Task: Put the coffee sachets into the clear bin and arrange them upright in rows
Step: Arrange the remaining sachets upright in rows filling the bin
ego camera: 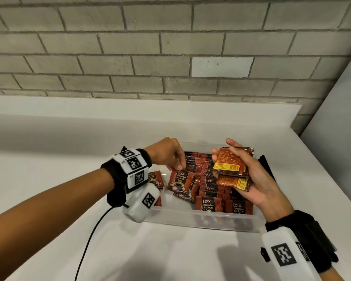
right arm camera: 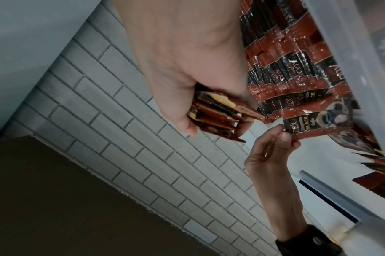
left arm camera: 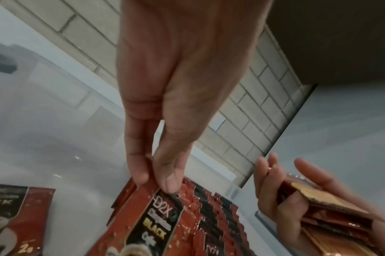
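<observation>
A clear bin (ego camera: 203, 220) stands on the white counter, holding several red-and-black coffee sachets (ego camera: 211, 191) upright in rows. My left hand (ego camera: 168, 157) pinches the top edge of one sachet (ego camera: 181, 183) at the bin's left side; thumb and forefinger (left arm camera: 165, 180) show on that sachet (left arm camera: 152, 221) in the left wrist view. My right hand (ego camera: 251, 179) hovers over the bin's right part, palm up, gripping a stack of sachets (ego camera: 229, 165) with their orange backs showing. That stack (right arm camera: 218, 117) shows edge-on in the right wrist view.
More loose sachets (ego camera: 156, 179) lie on the counter left of the bin, partly behind my left wrist camera. A black cable (ego camera: 87, 240) trails over the counter (ego camera: 49, 149) toward the front. A grey brick wall (ego camera: 170, 47) rises behind; a plain wall closes the right side.
</observation>
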### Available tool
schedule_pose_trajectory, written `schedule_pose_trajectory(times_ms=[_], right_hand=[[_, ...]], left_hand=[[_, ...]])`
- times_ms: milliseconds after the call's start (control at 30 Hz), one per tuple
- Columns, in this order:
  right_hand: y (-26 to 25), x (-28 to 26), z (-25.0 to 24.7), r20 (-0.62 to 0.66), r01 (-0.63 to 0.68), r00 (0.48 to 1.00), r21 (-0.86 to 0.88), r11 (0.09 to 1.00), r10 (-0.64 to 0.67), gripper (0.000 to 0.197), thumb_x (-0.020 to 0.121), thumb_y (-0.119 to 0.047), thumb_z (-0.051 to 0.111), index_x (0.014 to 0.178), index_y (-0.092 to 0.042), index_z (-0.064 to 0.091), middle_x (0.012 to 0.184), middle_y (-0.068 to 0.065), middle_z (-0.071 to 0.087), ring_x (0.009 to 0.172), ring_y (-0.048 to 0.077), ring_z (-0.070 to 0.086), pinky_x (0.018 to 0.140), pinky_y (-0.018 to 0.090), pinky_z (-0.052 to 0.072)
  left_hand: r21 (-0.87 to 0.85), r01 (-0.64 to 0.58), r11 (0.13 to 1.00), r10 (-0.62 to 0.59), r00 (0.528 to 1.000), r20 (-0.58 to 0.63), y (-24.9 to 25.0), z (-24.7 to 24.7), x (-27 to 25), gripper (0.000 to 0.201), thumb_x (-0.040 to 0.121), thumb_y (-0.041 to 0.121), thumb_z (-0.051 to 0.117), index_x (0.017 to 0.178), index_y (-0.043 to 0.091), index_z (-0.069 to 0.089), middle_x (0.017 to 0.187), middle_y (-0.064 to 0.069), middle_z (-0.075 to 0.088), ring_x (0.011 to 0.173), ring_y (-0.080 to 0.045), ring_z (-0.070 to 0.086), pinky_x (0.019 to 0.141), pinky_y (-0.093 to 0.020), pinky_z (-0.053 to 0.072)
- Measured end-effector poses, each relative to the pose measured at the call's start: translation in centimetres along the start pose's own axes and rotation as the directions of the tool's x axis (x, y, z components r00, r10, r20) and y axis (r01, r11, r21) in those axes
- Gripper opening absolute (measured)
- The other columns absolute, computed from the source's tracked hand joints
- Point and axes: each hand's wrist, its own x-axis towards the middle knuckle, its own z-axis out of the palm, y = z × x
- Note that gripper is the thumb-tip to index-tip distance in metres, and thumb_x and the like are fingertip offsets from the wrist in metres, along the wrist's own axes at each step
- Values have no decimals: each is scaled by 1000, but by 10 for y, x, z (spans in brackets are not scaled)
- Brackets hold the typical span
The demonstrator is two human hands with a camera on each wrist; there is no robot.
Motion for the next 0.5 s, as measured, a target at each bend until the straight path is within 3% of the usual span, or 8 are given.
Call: schedule_pose_trajectory(times_ms=[200,333,433,500], right_hand=[[1,0,0,-8,-9,1000,17,1000,9,24,89,-15,54,111,-23,61,112,20,66,86,26,68,66,41,57],[0,0,0,-17,-12,1000,22,1000,13,23,89,-15,54,110,-23,61,111,20,66,86,26,68,67,40,57],[0,-1,1,-13,-12,1000,22,1000,13,23,89,-15,53,110,-23,61,109,19,66,84,25,69,68,40,57],[-1,-1,1,-14,-12,1000,20,1000,13,23,90,-15,53,110,-23,60,109,19,67,84,25,69,68,40,57]], left_hand=[[-58,134,989,-125,982,139,2,3,18,19,80,-2,72,99,-3,73,72,-3,70,50,-4,64,61,-15,55],[4,148,989,-147,974,173,4,5,23,18,79,-3,73,97,-3,73,71,-2,70,50,-4,64,61,-15,56],[84,125,989,-140,970,199,7,8,25,17,79,0,74,95,0,74,80,-1,72,52,-4,64,65,-16,57],[122,112,986,-136,967,213,10,9,27,17,79,2,74,97,1,74,75,-2,72,50,-1,61,61,-14,55]])
